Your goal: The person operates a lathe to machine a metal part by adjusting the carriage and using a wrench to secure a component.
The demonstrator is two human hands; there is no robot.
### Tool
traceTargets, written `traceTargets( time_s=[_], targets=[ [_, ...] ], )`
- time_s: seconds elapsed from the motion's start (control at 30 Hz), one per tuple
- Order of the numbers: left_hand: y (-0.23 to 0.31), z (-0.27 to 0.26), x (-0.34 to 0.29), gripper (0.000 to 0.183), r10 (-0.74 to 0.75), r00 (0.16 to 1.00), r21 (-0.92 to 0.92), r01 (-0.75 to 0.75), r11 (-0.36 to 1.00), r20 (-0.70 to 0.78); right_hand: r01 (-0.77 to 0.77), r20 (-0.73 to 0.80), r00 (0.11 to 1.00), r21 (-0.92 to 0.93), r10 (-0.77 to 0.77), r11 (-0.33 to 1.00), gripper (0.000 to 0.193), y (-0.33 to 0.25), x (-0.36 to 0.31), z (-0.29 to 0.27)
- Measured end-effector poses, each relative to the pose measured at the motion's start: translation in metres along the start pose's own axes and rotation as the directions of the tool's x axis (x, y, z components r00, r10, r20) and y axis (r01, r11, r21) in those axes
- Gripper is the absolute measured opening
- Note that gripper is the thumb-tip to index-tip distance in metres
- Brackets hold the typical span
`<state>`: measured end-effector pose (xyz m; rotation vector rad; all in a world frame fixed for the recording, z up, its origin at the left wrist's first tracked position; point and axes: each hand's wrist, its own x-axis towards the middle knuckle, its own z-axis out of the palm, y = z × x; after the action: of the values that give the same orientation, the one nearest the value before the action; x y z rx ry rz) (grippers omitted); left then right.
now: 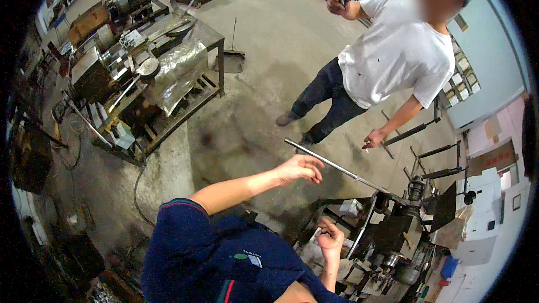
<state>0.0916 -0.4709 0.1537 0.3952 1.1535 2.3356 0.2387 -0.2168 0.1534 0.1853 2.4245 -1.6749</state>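
My left hand [301, 170] is stretched out in the middle, fingers loosely bent and apart, with nothing in it. Just beyond its fingers, a long shiny metal rod [337, 167] sticks out toward the far left from a machine [401, 233] on the right. Hand and rod look apart. My right hand [331, 239] is raised lower down, beside the machine's near side, its fingers partly curled and apart; I see nothing held in it. A thinner metal bar [364, 227] slants down the machine just past that hand.
A person in a white shirt [387, 59] stands beyond the rod, holding a small dark object in one raised hand and a thin white stick in the other. At left, a lathe-like machine [120, 59] sits on a metal bench [216, 42]. A long-handled dustpan [231, 60] stands beside it.
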Motion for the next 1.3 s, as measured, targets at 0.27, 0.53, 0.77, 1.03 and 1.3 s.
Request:
traceTargets(
  time_s=[0.27, 0.53, 0.77, 1.03, 1.3],
  targets=[
    [-0.006, 0.022, -0.034, 0.032, -0.077, 0.972, 0.307, 0.144, 0.941, -0.22, 0.345, 0.145, 0.937, -0.241, -0.318, 0.907, 0.05, -0.016, -0.002, 0.009],
    [-0.132, 0.1, -0.052, 0.053, -0.52, 0.854, 0.21, 0.508, 0.835, 0.001, 0.326, -0.432, 0.812, -0.221, -0.392, 0.919, 0.036, 0.047, -0.115, -0.047],
    [-0.219, 0.208, 0.024, 0.037, -0.538, 0.841, 0.673, 0.367, 0.642, 0.054, -0.16, -0.666, 0.725, 0.085, 0.176, 0.983, 0.045, 0.155, -0.331, -0.156],
    [-0.25, 0.296, 0.036, 0.036, -0.594, 0.803, 0.783, 0.337, 0.522, 0.051, -0.621, -0.966, 0.132, 0.093, 0.221, 0.778, 0.042, 0.275, -0.523, -0.239],
    [-0.224, 0.314, 0.018, 0.033, -0.52, 0.852, 0.879, 0.294, 0.375, -0.063, -0.858, -0.876, 0.397, -0.247, 0.274, 0.451, 0.028, 0.367, -0.526, -0.346]
  ],
)
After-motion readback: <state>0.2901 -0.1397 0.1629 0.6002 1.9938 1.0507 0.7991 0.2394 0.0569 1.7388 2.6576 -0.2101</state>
